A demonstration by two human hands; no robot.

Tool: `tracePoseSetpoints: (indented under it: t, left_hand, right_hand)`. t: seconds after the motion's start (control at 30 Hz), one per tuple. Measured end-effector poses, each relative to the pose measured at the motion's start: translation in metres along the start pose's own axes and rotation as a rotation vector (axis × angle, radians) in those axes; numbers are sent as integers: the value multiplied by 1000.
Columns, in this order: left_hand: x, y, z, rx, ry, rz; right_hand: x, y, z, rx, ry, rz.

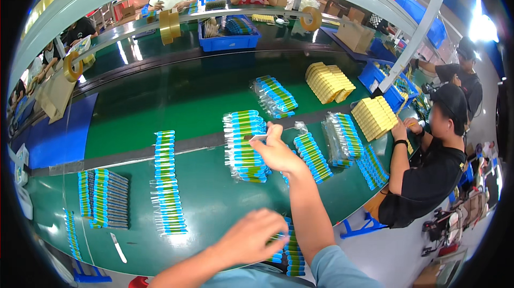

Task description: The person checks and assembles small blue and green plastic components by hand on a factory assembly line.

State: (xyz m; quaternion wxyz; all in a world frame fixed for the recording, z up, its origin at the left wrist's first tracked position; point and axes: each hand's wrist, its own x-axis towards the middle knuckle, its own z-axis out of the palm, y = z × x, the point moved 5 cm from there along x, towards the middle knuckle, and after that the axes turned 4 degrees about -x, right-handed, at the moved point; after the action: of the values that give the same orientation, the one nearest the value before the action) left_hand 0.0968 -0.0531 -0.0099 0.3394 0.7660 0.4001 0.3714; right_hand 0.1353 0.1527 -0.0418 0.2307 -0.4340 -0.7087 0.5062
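Note:
My right hand (278, 151) reaches over a stack of slim blue-and-green packets in clear wrap (241, 146). A small flat white piece (259, 137) is pinched between its thumb and fingers; its kind is not clear. My left hand (254, 237) is closer to me, its fingers curled and smeared by motion. Beside and partly under it are more blue-and-green packets (294, 253) at the table edge. Whether the left hand grips one of them is hidden. To the left, a long overlapping row of the same packets (168, 186) lies on the green table (209, 218).
Dark-bodied packets (110, 199) and a white strip-like tool (118, 249) lie at left. More packet rows (312, 157) and yellow stacks (327, 83) are at right, near a seated co-worker (428, 165). Blue bins (227, 40) stand behind; tape rolls (169, 27) hang on a rail.

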Motion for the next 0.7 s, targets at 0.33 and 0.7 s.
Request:
tracePoseSetpoints:
  t: [0.33,0.7]
  left_hand:
    - [-48,-13,38,452,-314,3]
    - [-83,-27,-9,409,-62,-194]
  right_hand:
    - [-34,-76,-76,182,154,-374]
    - [-159,13,-143,-549,417,250]
